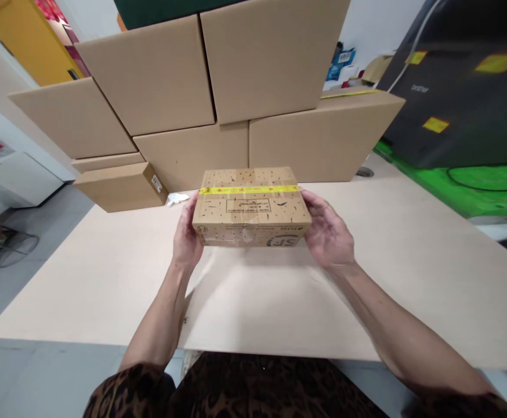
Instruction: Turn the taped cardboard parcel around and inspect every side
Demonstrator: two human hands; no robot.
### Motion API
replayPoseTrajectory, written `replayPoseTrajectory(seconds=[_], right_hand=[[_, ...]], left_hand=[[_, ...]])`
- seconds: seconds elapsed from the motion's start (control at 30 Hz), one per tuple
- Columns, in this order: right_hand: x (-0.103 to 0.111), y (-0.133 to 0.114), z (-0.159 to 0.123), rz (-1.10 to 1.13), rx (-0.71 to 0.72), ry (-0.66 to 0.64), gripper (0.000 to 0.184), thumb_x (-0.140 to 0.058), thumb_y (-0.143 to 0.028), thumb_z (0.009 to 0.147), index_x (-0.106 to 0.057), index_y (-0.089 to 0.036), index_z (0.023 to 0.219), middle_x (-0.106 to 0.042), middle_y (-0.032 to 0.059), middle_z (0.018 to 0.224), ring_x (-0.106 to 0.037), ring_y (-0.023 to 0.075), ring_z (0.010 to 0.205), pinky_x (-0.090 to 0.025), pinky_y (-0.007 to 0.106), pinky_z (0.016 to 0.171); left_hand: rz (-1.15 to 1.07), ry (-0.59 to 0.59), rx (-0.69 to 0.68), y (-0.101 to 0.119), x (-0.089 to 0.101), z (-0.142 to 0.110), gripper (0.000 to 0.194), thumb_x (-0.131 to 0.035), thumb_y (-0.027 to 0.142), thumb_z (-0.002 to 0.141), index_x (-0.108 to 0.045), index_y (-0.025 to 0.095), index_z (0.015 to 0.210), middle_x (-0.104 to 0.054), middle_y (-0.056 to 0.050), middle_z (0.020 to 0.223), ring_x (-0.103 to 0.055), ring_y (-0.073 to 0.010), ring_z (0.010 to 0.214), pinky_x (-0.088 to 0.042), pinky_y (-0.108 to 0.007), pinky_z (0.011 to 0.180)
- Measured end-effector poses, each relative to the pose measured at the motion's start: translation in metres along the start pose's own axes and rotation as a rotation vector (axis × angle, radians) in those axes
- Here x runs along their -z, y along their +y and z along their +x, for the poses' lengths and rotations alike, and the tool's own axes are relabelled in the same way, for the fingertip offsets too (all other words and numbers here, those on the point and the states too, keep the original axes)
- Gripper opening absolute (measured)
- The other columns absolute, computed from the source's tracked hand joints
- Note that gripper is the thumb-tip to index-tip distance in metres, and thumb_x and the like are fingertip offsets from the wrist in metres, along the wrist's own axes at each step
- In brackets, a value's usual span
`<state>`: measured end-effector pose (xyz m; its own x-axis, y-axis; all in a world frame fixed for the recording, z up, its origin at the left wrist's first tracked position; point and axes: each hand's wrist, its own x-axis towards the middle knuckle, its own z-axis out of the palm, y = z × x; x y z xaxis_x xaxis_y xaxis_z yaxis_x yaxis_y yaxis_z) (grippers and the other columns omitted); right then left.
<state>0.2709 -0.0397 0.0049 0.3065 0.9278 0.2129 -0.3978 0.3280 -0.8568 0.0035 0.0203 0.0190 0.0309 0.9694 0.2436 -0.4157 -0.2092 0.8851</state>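
Observation:
A small cardboard box (249, 206) is in front of me, between my two hands. Yellow tape runs across its top, which carries dark specks and a printed rectangle; clear tape and an "SF" mark show on the near side. My left hand (188, 235) presses against the box's left end, its fingers reaching along the side. At the right end, my right hand (329, 232) holds the box with the palm turned inward and the fingertips partly hidden behind it. Whether the box rests on the table or is slightly raised, I cannot tell.
Large cardboard boxes (173, 75) are stacked along the back of the pale table (105, 290). A smaller closed carton (118, 186) lies at the back left beside a crumpled white scrap (177, 199). To the right stands a dark case (457, 87) on a bright green surface (466, 188).

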Motion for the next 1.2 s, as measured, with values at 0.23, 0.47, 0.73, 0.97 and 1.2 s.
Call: replayPoseTrajectory(seconds=[0.23, 0.47, 0.73, 0.97, 1.2], right_hand=[[0.002, 0.007, 0.003, -0.019, -0.018, -0.016, 0.039, -0.067, -0.059, 0.092, -0.075, -0.037, 0.123, -0.073, -0.0002, 0.146, -0.053, 0.0290, 0.154, -0.042, 0.057, 0.130], [0.004, 0.015, 0.009, -0.005, -0.068, 0.014, 0.037, -0.075, -0.057, 0.086, -0.075, -0.037, 0.117, -0.075, -0.0008, 0.144, -0.055, 0.0300, 0.153, -0.050, 0.059, 0.124], [0.000, 0.002, -0.003, -0.046, 0.020, -0.073, 0.040, -0.077, -0.054, 0.088, -0.076, -0.039, 0.125, -0.069, -0.0025, 0.153, -0.051, 0.0293, 0.156, -0.036, 0.055, 0.134], [0.000, 0.016, 0.002, 0.009, -0.178, -0.025, 0.049, -0.073, -0.062, 0.088, -0.071, -0.037, 0.130, -0.071, -0.0006, 0.150, -0.049, 0.0304, 0.157, -0.046, 0.060, 0.127], [0.005, 0.033, -0.008, -0.397, -0.022, -0.023, 0.061, -0.078, -0.064, 0.087, -0.068, -0.038, 0.142, -0.052, 0.0016, 0.169, -0.031, 0.0318, 0.167, -0.017, 0.059, 0.139]], left_hand=[[0.043, -0.023, 0.015, -0.003, 0.002, 0.000, 0.056, -0.080, 0.060, 0.085, -0.073, 0.031, 0.133, -0.061, -0.005, 0.161, -0.037, -0.0343, 0.164, -0.037, -0.050, 0.132], [0.077, -0.090, 0.092, -0.005, 0.003, -0.001, 0.071, -0.089, 0.036, 0.073, -0.067, 0.032, 0.141, -0.060, -0.005, 0.162, -0.046, -0.0371, 0.158, -0.040, -0.052, 0.130], [0.030, -0.080, 0.196, -0.006, 0.003, 0.001, 0.075, -0.087, 0.045, 0.081, -0.058, 0.034, 0.149, -0.068, -0.008, 0.152, -0.062, -0.0340, 0.144, -0.048, -0.051, 0.124], [-0.097, -0.051, 0.099, 0.004, 0.007, -0.001, 0.056, -0.071, 0.070, 0.089, -0.074, 0.032, 0.131, -0.074, -0.005, 0.144, -0.058, -0.0331, 0.150, -0.050, -0.050, 0.123], [-0.102, -0.181, 0.252, -0.004, -0.010, -0.013, 0.066, -0.065, 0.079, 0.089, -0.075, 0.023, 0.123, -0.080, -0.010, 0.133, -0.052, -0.0386, 0.155, -0.050, -0.056, 0.125]])
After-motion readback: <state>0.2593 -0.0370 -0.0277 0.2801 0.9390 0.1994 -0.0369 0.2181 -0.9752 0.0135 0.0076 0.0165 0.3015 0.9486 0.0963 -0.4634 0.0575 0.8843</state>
